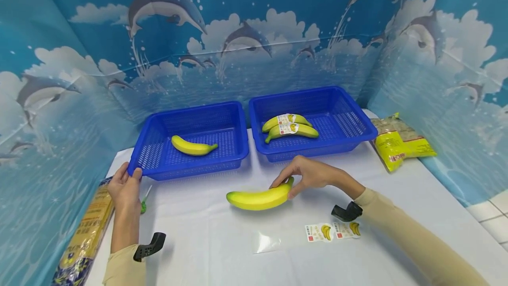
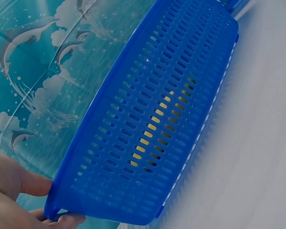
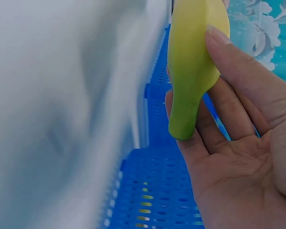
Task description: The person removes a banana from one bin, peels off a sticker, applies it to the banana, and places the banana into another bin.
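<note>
My right hand [image 1: 307,174] grips a yellow banana [image 1: 258,198] by its stem end, close over the white table. In the right wrist view the thumb lies along one side of the banana [image 3: 190,67] and the fingers curl behind it. My left hand [image 1: 126,188] pinches the front left corner of the left blue basket [image 1: 190,172], thumb above the rim and fingers under it, as the left wrist view shows. A single banana [image 1: 192,147] without a label lies in that basket. In the right blue basket [image 1: 337,144], two labelled bananas [image 1: 291,130] lie side by side.
Two banana labels [image 1: 332,232] on a clear strip [image 1: 267,242] lie on the table near my right forearm. A green-handled tool [image 1: 143,206] and a long golden packet [image 1: 89,228] are at the left. A yellow bag [image 1: 402,144] sits at the right. Dolphin-print curtains surround the table.
</note>
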Demonstrator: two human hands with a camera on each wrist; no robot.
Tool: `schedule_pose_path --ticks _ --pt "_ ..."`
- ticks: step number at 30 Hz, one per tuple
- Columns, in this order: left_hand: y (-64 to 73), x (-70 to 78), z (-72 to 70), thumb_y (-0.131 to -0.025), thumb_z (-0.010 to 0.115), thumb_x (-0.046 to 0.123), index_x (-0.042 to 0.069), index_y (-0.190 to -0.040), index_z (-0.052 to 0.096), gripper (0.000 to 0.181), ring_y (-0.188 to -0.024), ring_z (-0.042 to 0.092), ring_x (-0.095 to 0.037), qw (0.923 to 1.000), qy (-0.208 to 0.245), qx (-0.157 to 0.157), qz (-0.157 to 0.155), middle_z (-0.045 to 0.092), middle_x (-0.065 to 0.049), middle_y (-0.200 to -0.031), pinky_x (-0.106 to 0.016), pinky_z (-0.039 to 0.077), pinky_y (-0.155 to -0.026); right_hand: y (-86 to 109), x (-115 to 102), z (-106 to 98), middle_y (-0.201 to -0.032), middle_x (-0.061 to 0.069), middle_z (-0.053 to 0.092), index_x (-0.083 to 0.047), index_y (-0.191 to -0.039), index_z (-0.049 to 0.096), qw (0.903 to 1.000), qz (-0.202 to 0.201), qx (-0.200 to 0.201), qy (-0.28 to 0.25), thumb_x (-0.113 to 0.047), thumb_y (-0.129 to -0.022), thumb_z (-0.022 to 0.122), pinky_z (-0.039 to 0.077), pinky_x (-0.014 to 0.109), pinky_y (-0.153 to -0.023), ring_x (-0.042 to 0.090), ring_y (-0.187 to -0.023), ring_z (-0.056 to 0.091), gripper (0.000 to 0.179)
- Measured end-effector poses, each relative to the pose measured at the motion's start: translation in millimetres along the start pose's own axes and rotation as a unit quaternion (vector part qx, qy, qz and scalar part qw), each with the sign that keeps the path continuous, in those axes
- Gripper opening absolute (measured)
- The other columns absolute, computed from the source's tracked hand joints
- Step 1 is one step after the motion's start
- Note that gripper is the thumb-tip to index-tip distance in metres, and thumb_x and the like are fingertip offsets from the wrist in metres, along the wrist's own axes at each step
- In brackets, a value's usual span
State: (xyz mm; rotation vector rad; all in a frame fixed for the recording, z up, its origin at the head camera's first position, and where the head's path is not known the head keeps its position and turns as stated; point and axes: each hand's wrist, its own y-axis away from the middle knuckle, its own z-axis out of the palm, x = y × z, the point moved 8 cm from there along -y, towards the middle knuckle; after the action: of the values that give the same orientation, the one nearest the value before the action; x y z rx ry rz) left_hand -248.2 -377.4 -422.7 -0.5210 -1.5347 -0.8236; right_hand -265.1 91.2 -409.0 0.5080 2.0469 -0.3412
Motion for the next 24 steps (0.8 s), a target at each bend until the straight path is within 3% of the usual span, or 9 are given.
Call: schedule_pose_path --ticks 9,24 --pt "0.5 0.9 -1.1 -0.113 0.054 0.015 0.014 -0.17 0.033 0.061 -0.155 0.043 -0.019 1.0 -0.003 -0.007 0.001 0.036 -0.009 -0.174 -0.025 0.04 -0.121 5.0 17 19 -0.121 0.002 0.081 -0.005 -0.124 0.081 0.9998 0.013 -0.005 -0.011 -0.005 -0.084 0.092 0.06 0.035 -0.103 0.018 -0.113 0.075 0.041" --pt "-1.5 0.9 -1.9 -0.113 0.055 0.014 0.011 -0.17 0.032 0.062 -0.154 0.045 -0.019 0.9998 -0.017 -0.006 0.009 0.037 -0.012 -0.173 -0.023 0.042 -0.119 8.0 31 24 -0.12 0.0 0.081 -0.01 -0.121 0.083 0.9986 0.042 0.019 0.028 -0.003 -0.082 0.093 0.059 0.037 -0.107 0.017 -0.114 0.075 0.041"
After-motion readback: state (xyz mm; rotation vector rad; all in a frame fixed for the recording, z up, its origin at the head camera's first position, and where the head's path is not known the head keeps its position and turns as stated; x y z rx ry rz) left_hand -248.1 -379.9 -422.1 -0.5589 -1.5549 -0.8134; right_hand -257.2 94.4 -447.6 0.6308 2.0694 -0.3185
